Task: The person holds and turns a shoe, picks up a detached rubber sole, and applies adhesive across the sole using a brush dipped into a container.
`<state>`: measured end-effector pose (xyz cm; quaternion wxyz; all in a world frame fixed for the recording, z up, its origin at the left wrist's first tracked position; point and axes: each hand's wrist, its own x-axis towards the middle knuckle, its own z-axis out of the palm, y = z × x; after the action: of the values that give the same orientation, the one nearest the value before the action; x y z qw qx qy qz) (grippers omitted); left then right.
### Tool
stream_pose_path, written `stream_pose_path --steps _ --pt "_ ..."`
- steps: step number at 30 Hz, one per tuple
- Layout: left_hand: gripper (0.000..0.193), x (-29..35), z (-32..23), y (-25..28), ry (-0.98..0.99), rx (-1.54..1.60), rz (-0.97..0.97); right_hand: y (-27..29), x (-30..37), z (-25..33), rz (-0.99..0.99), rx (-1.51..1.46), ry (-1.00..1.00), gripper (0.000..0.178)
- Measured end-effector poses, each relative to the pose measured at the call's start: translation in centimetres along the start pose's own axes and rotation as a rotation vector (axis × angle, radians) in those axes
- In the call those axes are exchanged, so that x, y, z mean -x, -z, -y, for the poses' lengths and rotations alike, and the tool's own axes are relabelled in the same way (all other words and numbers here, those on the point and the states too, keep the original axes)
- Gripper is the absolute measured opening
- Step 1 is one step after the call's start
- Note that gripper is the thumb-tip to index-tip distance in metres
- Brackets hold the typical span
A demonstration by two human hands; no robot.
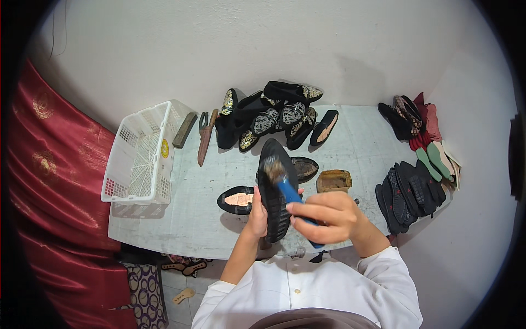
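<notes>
A black shoe sole (276,216) with a ridged lower part is held up over the table, its toe pointing away from me. My left hand (256,218) is closed around its left edge. My right hand (329,215) grips a blue-handled brush (289,192), whose bristles lie against the upper half of the sole. On the table behind my left hand is a black shoe upper (238,200) with a pale insole showing underneath. A second dark upper (305,169) lies partly hidden beyond the sole. Right of it stands a small yellowish-brown tub (334,181), stained inside.
Decorated black shoe uppers (266,120) are piled at the back of the table. A white plastic basket (165,181), a dark block (185,130) and scissors with brown-wrapped blades (204,143) are at left. Stacked black soles (408,192) and green insoles (437,159) lie at the right edge.
</notes>
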<state>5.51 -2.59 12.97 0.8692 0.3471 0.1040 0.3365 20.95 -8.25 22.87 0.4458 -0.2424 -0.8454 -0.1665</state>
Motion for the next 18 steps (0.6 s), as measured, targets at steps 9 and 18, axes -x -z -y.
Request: stream_pose_path --steps 9,18 --pt "0.081 0.1 -0.2 0.4 -0.016 -0.076 -0.076 0.3 -0.3 0.3 0.152 -0.151 0.018 0.019" --pt "0.078 0.1 -0.4 0.8 -0.037 -0.098 -0.056 0.0 -0.8 0.6 0.192 -0.133 0.037 0.02"
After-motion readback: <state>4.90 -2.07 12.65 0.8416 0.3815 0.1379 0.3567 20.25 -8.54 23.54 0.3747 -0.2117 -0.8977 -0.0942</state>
